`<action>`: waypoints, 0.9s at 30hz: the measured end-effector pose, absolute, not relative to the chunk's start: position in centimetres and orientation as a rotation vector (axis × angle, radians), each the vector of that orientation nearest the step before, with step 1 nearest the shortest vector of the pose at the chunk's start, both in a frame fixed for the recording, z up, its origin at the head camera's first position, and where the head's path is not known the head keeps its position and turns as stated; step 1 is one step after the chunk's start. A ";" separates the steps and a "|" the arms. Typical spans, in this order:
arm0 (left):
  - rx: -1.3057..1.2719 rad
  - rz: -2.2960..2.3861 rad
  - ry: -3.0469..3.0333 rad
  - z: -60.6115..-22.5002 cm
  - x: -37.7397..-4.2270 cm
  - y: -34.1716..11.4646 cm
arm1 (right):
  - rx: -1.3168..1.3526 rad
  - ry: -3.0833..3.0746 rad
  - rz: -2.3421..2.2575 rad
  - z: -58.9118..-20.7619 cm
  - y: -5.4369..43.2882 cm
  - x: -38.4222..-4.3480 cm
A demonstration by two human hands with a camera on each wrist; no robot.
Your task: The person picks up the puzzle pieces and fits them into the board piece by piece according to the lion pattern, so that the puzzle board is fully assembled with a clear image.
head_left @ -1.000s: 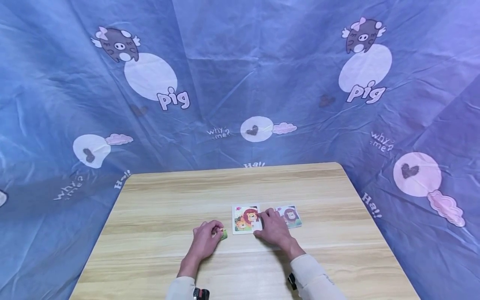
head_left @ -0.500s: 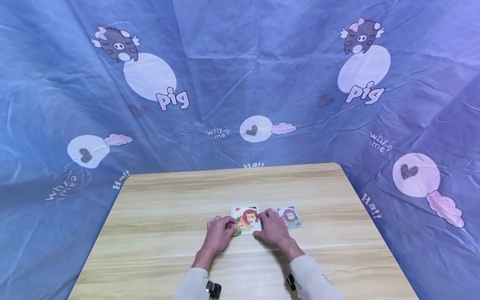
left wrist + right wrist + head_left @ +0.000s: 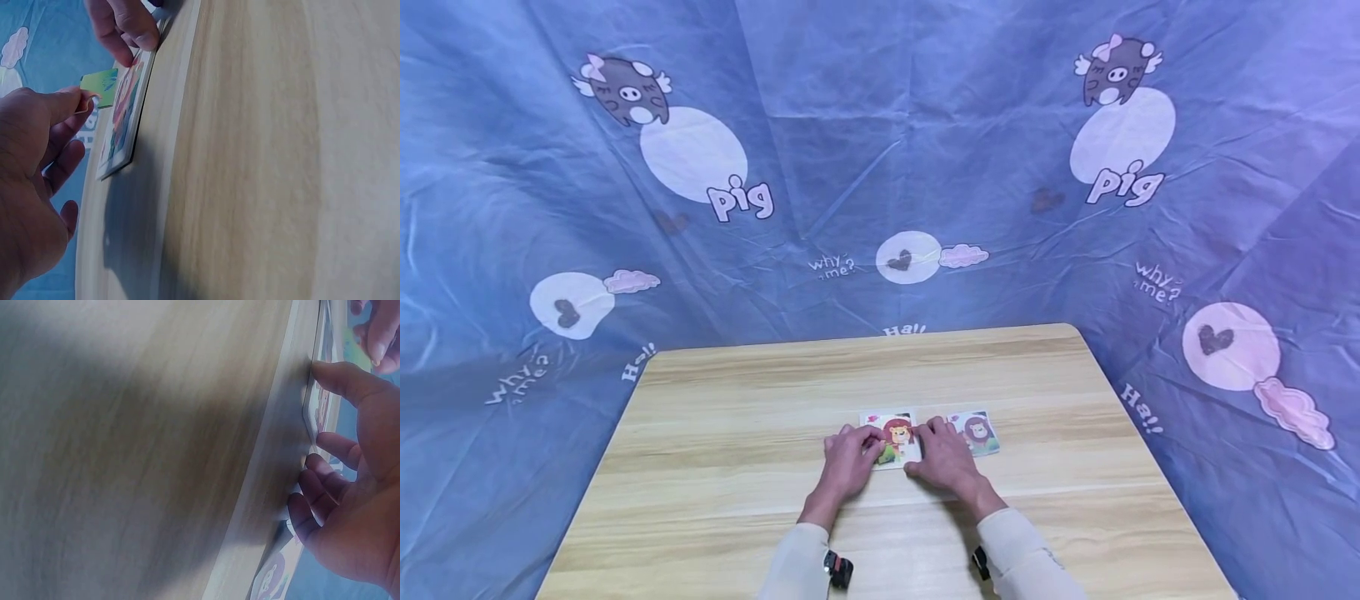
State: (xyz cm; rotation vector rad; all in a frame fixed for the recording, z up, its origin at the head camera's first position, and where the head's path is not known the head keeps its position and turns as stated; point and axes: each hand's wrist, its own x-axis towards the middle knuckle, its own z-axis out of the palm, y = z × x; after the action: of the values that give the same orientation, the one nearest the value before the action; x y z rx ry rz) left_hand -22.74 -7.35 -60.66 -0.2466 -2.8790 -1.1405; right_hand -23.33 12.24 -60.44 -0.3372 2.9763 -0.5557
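Observation:
A square puzzle board [image 3: 897,435] with a lion picture lies on the wooden table [image 3: 737,400]. My left hand [image 3: 850,454] is at the board's left side and pinches a small green puzzle piece [image 3: 100,86] between thumb and forefinger, just over the board [image 3: 122,119]. My right hand [image 3: 946,458] holds the board's right edge [image 3: 312,400], thumb against the near side and fingers on the top. In the left wrist view the right hand's fingertips [image 3: 128,28] press on the far end of the board.
A second lion card [image 3: 979,432] lies flat just right of the board, partly under my right hand. Blue cartoon-pig cloth [image 3: 880,167] hangs behind and around the table. Light sleeves cover both forearms.
My left hand has moved right with the green piece, from the bare table to the board's left part. The right hand has stayed on the board.

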 end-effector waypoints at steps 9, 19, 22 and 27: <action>-0.267 -1.129 -2.908 -60.7 -24.0 -5.9 | -0.335 2.990 -0.563 -60.3 12.0 -23.2; -0.350 -1.131 -2.900 -61.3 -24.5 -5.0 | -0.355 2.994 -0.535 -60.1 11.6 -23.3; -0.351 -1.128 -2.898 -61.7 -24.5 -4.8 | -0.349 2.991 -0.536 -60.2 11.6 -23.3; -0.372 -1.083 -2.870 -62.1 -24.7 -4.5 | -0.340 2.991 -0.538 -60.2 11.7 -23.4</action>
State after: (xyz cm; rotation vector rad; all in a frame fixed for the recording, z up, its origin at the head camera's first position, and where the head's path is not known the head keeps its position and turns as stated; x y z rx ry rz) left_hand -24.71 -4.52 -62.07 -0.3719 -2.8698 -1.0828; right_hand -23.42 11.68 -60.20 -0.3397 2.9911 -0.5379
